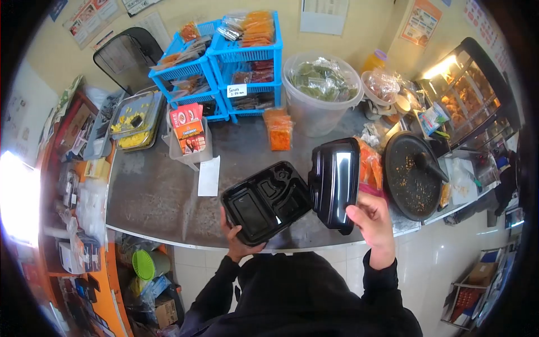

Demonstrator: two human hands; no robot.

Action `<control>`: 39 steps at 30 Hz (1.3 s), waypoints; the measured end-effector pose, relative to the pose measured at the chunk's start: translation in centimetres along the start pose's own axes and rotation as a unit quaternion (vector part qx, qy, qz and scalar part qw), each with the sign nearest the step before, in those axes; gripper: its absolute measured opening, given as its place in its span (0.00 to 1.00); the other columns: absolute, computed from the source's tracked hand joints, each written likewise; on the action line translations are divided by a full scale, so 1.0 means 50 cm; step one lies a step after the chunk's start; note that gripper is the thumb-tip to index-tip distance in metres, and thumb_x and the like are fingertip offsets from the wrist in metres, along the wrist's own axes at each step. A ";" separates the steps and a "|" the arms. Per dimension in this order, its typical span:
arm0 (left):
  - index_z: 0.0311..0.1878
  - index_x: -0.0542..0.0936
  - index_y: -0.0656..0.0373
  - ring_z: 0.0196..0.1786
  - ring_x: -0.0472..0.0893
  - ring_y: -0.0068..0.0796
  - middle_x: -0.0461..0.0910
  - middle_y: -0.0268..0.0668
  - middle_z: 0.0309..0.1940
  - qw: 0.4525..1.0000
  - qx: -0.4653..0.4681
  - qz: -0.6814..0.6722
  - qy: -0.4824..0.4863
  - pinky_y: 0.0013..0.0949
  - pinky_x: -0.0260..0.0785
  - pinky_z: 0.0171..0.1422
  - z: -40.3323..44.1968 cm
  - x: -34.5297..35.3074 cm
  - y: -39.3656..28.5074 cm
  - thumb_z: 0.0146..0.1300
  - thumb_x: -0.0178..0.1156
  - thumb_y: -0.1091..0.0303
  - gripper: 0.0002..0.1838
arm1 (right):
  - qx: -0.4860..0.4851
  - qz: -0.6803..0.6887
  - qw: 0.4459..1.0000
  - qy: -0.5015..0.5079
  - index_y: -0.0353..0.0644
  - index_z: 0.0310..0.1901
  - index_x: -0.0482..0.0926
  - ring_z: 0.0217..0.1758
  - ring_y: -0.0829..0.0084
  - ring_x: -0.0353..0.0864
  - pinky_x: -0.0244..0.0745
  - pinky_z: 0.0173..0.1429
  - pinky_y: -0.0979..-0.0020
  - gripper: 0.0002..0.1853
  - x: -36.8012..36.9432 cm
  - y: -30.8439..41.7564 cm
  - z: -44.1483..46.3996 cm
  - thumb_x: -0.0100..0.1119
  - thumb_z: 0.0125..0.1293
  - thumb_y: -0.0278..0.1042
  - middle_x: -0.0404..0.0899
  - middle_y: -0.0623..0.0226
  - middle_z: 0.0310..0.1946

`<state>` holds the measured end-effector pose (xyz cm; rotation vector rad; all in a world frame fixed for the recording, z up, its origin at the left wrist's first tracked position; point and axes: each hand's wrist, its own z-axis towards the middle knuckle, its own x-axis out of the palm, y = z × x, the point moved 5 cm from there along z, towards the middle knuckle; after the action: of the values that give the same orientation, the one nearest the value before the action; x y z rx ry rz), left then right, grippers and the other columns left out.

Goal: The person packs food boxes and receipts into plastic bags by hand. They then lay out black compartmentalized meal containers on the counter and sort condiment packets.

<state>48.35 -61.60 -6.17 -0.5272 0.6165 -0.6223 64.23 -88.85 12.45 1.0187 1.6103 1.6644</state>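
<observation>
My left hand (238, 237) grips the near left corner of a black plastic takeaway tray (247, 208), its moulded compartments facing up and bare. In my right hand (371, 222) is a second black takeaway tray (339, 185), tipped on its side, perhaps several nested together. Thumb and fingers pinch its right edge near the bottom. The two trays are close together at the middle, over the front of the metal table (151, 208). A white paper slip (209, 177) lies left of the first tray. Behind the trays are packets of orange sauce (279, 130).
Blue stacked baskets (245, 53) hold packets at the back, beside a large clear tub (320, 115) of wrapped greens. To the right are a stone mortar (401, 185) with its pestle and a lit food display (469, 95). A box of leaflets (191, 137) stands left.
</observation>
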 end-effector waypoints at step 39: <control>0.53 0.57 0.48 0.70 0.59 0.54 0.51 0.54 0.67 0.958 -0.039 0.216 -0.184 0.51 0.54 0.74 0.112 -0.390 -0.276 0.23 0.85 0.46 0.55 | -0.207 -0.092 0.956 0.189 0.35 0.35 0.85 0.22 0.80 0.67 0.59 0.26 0.75 0.08 0.323 0.074 0.073 0.73 0.55 0.27 0.71 0.69 0.22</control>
<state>34.29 -56.66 13.33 -0.5430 0.3843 -0.0791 59.21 -73.59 17.89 0.3445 1.4318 2.0333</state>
